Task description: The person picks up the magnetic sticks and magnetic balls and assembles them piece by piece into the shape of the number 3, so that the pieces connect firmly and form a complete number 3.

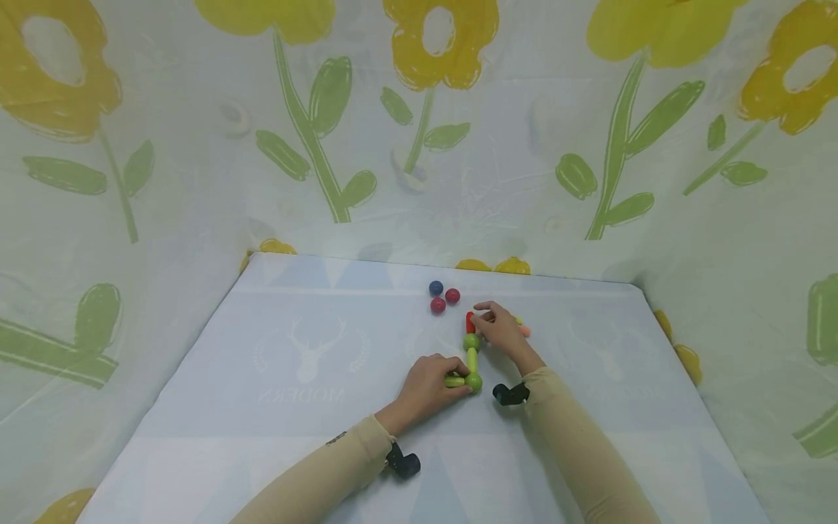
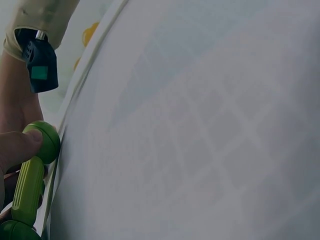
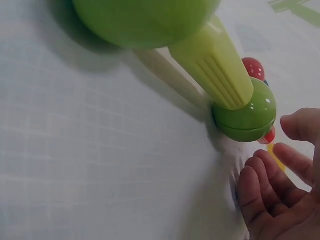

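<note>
My left hand (image 1: 425, 382) holds a toy piece of green balls and yellow-green rods down on the table, thumb and fingers around the near green ball (image 1: 473, 383) and the side rod (image 1: 454, 380). In the left wrist view the thumb presses on a green ball (image 2: 46, 142). From the near ball, an upright rod (image 1: 472, 359) runs to the far green ball (image 1: 471, 343), with a red rod (image 1: 470, 320) beyond it. My right hand (image 1: 503, 333) is beside the red rod; in the right wrist view a gap parts its thumb from its loosely bent fingers (image 3: 252, 185).
Two red balls (image 1: 438, 306) and a blue ball (image 1: 436, 288) lie farther back on the table. Partly behind the right hand are a pinkish-orange rod (image 1: 525, 331) and something yellow. The pale table cloth (image 1: 314, 466) meets a flower-printed curtain (image 1: 497, 182).
</note>
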A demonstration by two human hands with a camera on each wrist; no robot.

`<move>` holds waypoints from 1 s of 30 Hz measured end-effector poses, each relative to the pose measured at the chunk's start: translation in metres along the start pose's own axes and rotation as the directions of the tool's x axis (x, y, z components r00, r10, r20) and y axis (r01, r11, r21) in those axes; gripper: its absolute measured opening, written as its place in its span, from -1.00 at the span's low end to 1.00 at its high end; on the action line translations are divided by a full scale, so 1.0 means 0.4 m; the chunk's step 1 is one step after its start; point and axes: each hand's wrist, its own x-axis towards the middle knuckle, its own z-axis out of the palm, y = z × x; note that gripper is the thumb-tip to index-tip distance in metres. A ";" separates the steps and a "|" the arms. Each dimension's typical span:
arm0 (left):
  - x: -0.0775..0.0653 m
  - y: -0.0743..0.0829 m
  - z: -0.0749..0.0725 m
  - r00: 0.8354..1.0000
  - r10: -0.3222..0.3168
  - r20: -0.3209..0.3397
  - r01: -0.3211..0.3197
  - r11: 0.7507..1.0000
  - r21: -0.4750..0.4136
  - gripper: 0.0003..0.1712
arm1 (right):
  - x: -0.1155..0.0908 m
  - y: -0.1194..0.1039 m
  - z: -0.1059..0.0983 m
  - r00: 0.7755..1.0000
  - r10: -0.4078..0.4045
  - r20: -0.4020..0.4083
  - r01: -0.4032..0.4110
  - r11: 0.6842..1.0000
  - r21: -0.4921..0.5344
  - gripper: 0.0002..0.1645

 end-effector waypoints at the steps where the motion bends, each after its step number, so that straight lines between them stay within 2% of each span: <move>1: 0.000 -0.001 0.001 1.000 0.003 -0.001 -0.003 1.000 0.003 -0.73 | 0.002 -0.002 -0.002 1.000 -0.002 -0.004 0.002 1.000 -0.003 -0.53; 13: 0.004 -0.007 0.006 1.000 0.005 0.009 -0.005 1.000 -0.014 -0.74 | 0.060 -0.029 -0.024 1.000 -0.015 -0.009 0.014 0.998 -0.063 -0.50; 23: 0.002 -0.005 0.005 1.000 0.029 -0.008 -0.029 1.000 -0.004 -0.74 | 0.100 -0.042 -0.017 0.999 0.027 0.021 -0.026 0.996 -0.082 -0.48; 30: 0.002 -0.007 0.004 0.999 0.035 -0.014 -0.035 0.999 0.004 -0.74 | 0.121 -0.051 -0.006 0.999 -0.025 0.030 0.027 0.996 -0.085 -0.50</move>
